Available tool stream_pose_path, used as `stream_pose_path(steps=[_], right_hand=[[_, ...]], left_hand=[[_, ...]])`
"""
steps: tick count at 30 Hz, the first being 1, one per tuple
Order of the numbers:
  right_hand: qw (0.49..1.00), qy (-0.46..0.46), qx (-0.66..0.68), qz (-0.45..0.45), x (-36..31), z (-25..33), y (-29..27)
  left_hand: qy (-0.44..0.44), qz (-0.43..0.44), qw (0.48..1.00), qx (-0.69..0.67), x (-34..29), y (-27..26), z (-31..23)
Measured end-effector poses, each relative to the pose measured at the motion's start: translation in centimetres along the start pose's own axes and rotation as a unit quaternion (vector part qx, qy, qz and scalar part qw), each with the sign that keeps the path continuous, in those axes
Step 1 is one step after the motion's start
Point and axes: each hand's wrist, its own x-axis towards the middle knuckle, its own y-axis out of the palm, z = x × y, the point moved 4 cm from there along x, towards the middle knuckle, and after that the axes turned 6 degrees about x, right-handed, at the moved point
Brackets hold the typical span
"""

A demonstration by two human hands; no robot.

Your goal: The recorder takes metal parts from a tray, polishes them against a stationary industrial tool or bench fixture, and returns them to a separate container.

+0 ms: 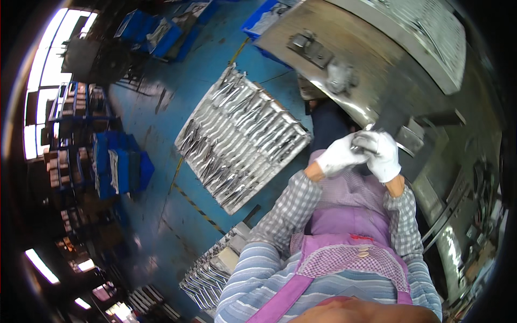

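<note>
My left hand [340, 155] and my right hand [384, 157], both in white gloves, meet in front of my waist at the edge of the metal workbench [385, 37]. The fingers of both are closed and pressed together. Something dark grey shows between the fingertips, too small and covered to name. Right beside my right hand sits a metal block fixture [412, 138] on the bench.
Left of me, a wide tray [230, 209] carries rows of shiny curved metal parts. A metal device [311, 49] and a crumpled grey bundle [340, 76] lie on the bench, near a pale rack [449, 81]. Blue bins [126, 167] stand on the left.
</note>
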Motion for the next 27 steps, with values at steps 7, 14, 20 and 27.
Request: stream_pose_path(steps=[7, 14, 20, 27], right_hand=[[0.991, 0.100, -0.010, -0.094, 0.8, -6.1, 3.6], [0.987, 0.125, -0.062, -0.079, 1.3, -6.7, 4.8], [0.979, 0.154, -0.116, -0.071, 1.4, -6.4, 4.5], [0.984, 0.141, -0.086, -0.067, 2.7, -5.6, 5.2]], left_hand=[[0.052, -0.438, 0.846, 0.301, -8.5, -30.9, 4.9], [-0.057, -0.488, 0.688, 0.535, -4.9, -51.1, 4.2], [-0.211, -0.461, 0.562, 0.653, -4.5, -51.4, 8.5], [-0.141, -0.562, 0.366, 0.728, -14.4, -55.3, 7.1]])
